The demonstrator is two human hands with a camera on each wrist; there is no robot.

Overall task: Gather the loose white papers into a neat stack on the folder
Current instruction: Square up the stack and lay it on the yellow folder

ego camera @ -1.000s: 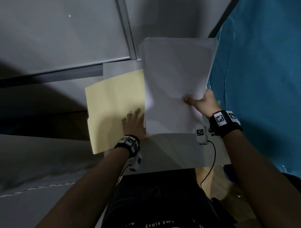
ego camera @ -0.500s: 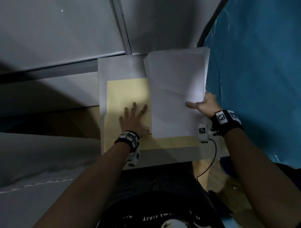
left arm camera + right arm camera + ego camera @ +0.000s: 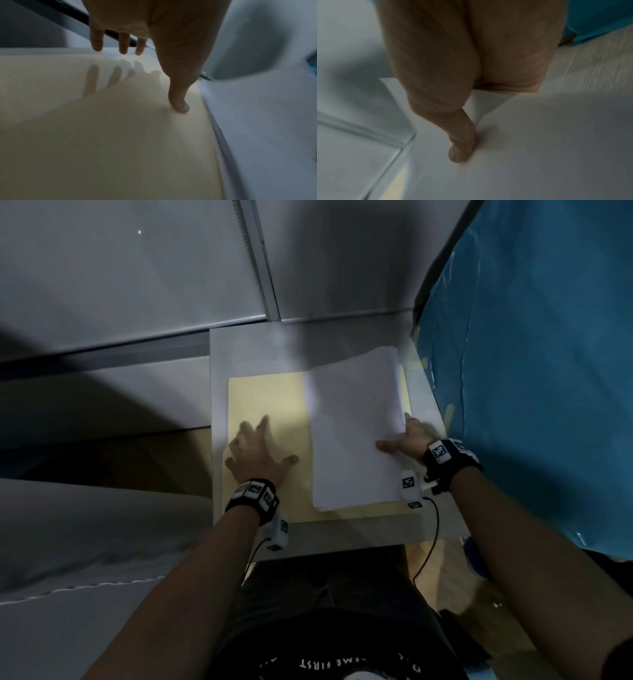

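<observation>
A pale yellow folder (image 3: 274,405) lies open and flat on a small white table (image 3: 236,350). A stack of white papers (image 3: 356,426) rests over the folder's right half. My right hand (image 3: 407,440) grips the stack at its right edge, thumb (image 3: 462,146) on top and the other fingers hidden beneath. My left hand (image 3: 257,450) lies flat on the folder's left half with fingers spread. In the left wrist view the folder (image 3: 102,128) fills the frame, the thumb (image 3: 180,102) touches it, and the paper stack (image 3: 265,135) sits at the right.
A blue plastic sheet (image 3: 531,371) hangs close along the table's right side. Grey wall panels (image 3: 137,285) rise behind the table. A wooden floor (image 3: 455,577) shows below its front edge, and a pale surface (image 3: 85,542) lies at the left.
My right hand has lowered the paper stack from upright in the air down flat onto the folder's right half. The left hand slid left across the folder, which now lies square on the table.
</observation>
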